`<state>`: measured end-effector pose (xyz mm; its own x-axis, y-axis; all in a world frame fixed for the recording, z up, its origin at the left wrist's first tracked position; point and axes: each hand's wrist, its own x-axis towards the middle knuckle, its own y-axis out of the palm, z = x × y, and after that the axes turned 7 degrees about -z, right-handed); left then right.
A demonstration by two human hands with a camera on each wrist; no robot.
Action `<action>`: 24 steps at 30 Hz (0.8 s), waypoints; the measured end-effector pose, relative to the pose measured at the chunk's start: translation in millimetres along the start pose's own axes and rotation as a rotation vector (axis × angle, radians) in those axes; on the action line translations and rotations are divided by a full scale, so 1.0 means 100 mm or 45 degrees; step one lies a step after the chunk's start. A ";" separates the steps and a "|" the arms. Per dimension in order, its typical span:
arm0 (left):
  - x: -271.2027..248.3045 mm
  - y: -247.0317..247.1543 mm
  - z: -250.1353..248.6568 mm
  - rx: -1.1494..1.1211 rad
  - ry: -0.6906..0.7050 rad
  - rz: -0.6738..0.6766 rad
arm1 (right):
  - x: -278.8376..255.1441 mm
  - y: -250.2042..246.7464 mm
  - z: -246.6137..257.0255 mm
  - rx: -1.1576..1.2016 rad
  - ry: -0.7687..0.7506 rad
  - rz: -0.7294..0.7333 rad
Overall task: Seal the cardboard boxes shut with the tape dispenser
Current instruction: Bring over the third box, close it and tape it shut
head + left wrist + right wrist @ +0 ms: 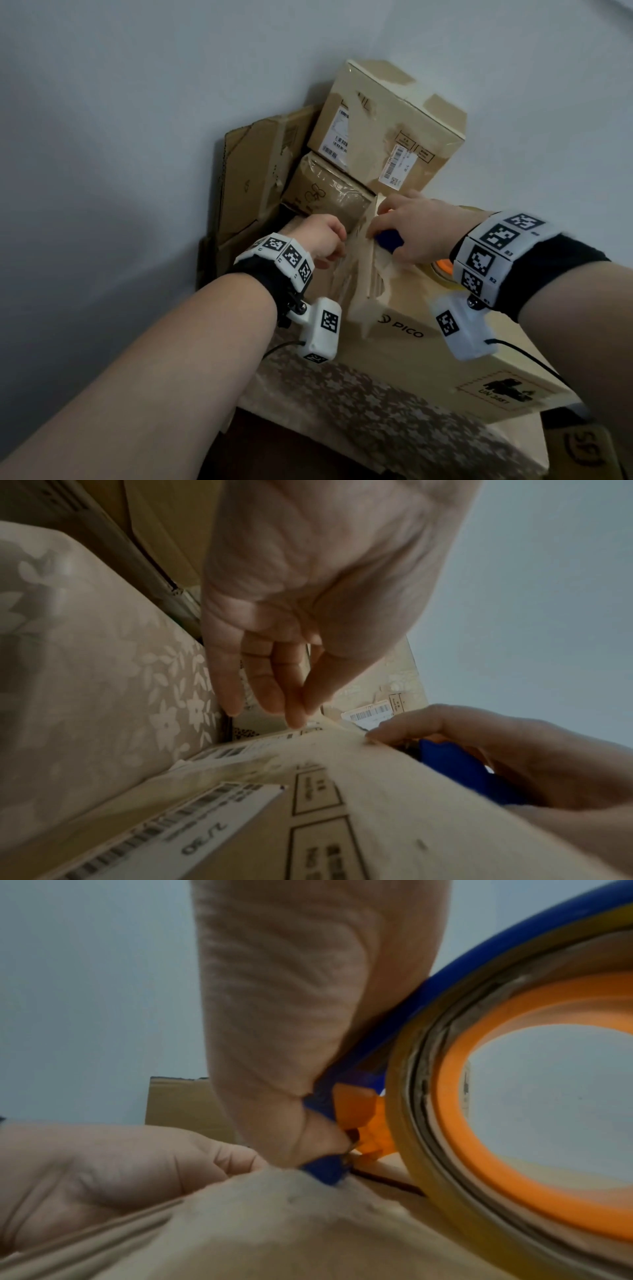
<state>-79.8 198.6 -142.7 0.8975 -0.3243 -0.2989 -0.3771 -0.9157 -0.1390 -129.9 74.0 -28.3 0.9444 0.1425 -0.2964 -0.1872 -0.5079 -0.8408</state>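
Under the right hand (416, 230): tape dispenser (389, 241), gripped.

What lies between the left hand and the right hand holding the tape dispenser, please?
In the head view, wrinkled tape over the box top spans the stretch between the left hand and the right hand gripping the tape dispenser.

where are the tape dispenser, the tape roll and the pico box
tape dispenser (388, 238), head view, blue handle under the right hand
tape roll (407, 1096), right wrist view, yellowish outer edge
pico box (428, 353), head view, side near the logo
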 end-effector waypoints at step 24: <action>-0.40 0.15 -0.17 -0.392 -0.038 0.590 | 0.03 0.09 0.02 -0.005 0.093 -0.132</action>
<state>-117.1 194.0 -117.0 0.6451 -0.7067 -0.2907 -0.6423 -0.7075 0.2946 -129.0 71.4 -37.7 0.9758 0.1323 -0.1740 -0.0866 -0.4970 -0.8634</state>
